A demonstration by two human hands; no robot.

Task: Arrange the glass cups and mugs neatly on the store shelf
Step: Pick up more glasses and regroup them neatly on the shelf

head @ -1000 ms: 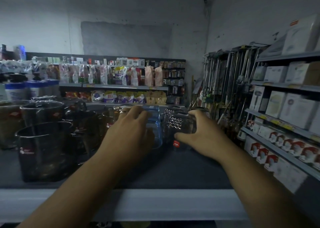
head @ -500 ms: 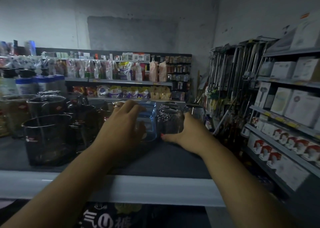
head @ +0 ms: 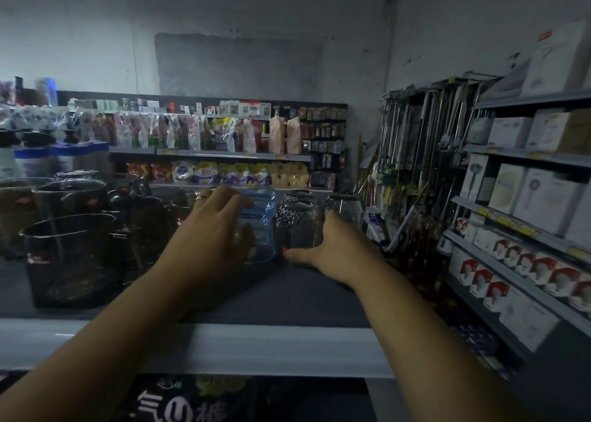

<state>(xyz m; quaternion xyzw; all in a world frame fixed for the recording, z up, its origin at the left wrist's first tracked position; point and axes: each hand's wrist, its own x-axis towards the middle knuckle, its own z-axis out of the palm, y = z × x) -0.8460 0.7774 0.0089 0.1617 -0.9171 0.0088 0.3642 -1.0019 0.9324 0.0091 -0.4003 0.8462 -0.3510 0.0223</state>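
On the dark shelf top (head: 287, 296) stand a blue glass cup (head: 260, 216), a textured clear glass cup (head: 299, 221) to its right and another clear glass (head: 347, 205) farther right. My left hand (head: 212, 232) wraps around the blue cup's left side, fingers over its rim. My right hand (head: 332, 245) cups the textured glass from the right, thumb lying along its base. Several large dark glass mugs (head: 68, 255) stand in rows at the left.
The shelf's white front edge (head: 256, 348) runs across below my arms. A rack of hanging tools (head: 425, 165) and shelves of white boxes (head: 527, 197) stand at the right. Packaged goods fill the far aisle shelves (head: 224, 152).
Both hands have pushed their cups farther back on the shelf; the textured glass now stands close beside the blue cup.
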